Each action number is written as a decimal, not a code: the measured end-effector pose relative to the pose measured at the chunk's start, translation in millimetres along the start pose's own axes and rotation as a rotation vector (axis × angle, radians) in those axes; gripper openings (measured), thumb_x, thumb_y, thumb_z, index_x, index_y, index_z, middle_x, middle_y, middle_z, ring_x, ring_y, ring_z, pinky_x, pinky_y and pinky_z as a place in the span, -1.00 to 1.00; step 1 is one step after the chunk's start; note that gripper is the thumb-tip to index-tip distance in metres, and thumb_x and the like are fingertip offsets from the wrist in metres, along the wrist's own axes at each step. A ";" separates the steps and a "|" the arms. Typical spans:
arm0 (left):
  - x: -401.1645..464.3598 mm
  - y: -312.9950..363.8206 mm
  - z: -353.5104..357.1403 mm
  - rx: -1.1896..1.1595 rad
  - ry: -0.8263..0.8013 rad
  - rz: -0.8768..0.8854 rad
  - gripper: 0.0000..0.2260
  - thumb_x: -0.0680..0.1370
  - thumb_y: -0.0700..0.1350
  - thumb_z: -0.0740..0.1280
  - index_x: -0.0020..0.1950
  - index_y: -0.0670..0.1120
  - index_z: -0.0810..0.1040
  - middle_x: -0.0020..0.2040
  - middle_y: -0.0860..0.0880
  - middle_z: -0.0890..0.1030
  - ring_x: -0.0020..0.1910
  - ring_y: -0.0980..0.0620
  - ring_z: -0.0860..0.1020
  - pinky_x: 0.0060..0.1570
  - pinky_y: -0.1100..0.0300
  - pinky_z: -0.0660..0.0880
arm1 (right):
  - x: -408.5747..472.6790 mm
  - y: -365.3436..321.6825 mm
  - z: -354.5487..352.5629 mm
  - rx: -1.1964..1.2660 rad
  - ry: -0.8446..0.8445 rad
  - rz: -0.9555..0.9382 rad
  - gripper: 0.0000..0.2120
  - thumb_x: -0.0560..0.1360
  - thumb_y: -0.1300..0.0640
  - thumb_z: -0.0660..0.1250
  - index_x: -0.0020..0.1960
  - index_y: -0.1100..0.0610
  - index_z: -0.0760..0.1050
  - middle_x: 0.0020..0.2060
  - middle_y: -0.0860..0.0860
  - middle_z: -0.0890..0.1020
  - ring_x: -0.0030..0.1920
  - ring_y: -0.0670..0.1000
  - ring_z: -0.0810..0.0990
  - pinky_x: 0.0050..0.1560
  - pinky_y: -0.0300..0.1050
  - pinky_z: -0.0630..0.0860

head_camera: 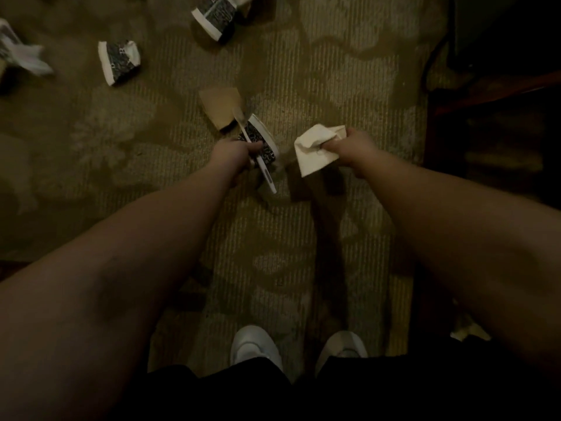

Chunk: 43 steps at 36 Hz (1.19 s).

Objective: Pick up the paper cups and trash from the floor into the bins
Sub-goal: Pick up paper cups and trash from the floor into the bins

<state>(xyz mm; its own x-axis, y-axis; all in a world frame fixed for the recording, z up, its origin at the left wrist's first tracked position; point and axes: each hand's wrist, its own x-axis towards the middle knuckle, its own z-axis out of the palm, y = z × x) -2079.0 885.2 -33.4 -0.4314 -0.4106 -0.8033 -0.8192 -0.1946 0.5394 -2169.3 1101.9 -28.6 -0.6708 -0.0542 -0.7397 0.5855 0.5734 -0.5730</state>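
My left hand (235, 154) grips a white plastic utensil (264, 170) together with a dark patterned paper cup (261, 138), low over the carpet. A white paper napkin (315, 147) is clenched in my right hand (353, 144), level with the left. Just beyond the held cup lies a brown cardboard sleeve (220, 106). Two more patterned cups lie farther off, one at the upper left (120, 60) and one at the top (215, 15). No bin is in view.
Crumpled white paper (27, 57) lies at the far left, and another scrap (469, 331) sits low on the right. Dark furniture (501, 101) lines the right side. My white shoes (255, 347) stand on the patterned carpet (334, 71) below.
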 end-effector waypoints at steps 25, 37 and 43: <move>-407.5 61.1 -68.9 -0.178 0.057 -0.132 -0.60 0.50 -0.09 0.49 0.28 -0.17 0.51 0.09 -0.09 0.65 -0.11 0.11 0.58 -0.40 0.26 0.45 | -410.4 -67.9 -112.0 0.461 0.072 0.172 -0.50 0.50 0.10 0.44 0.41 0.08 0.42 0.08 -0.05 0.59 0.07 -0.03 0.60 -0.03 -0.14 0.56; -552.6 45.2 -98.8 -0.389 -0.015 -0.147 -0.61 0.46 -0.06 0.52 0.26 -0.08 0.57 0.07 -0.07 0.70 0.12 -0.09 0.63 0.01 0.06 0.53 | -549.9 -38.5 -142.8 0.606 0.063 0.156 -0.47 0.37 0.04 0.50 0.32 -0.01 0.50 0.13 -0.01 0.65 0.12 0.03 0.65 0.20 0.11 0.58; -590.2 15.8 -100.2 -0.387 -0.048 -0.073 -0.68 0.51 -0.11 0.48 0.22 -0.09 0.53 0.09 -0.08 0.67 0.09 -0.05 0.61 -0.12 0.13 0.47 | -595.4 1.8 -146.1 0.620 0.102 0.143 -0.39 0.32 -0.01 0.50 0.35 0.00 0.47 0.15 0.01 0.65 0.15 0.07 0.64 0.17 0.15 0.58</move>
<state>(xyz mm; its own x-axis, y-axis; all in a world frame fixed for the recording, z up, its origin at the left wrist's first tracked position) -1799.4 1035.2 474.5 -0.4015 -0.3430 -0.8492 -0.6496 -0.5469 0.5281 -1835.4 1254.6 462.3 -0.5885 0.0835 -0.8042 0.8064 -0.0115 -0.5913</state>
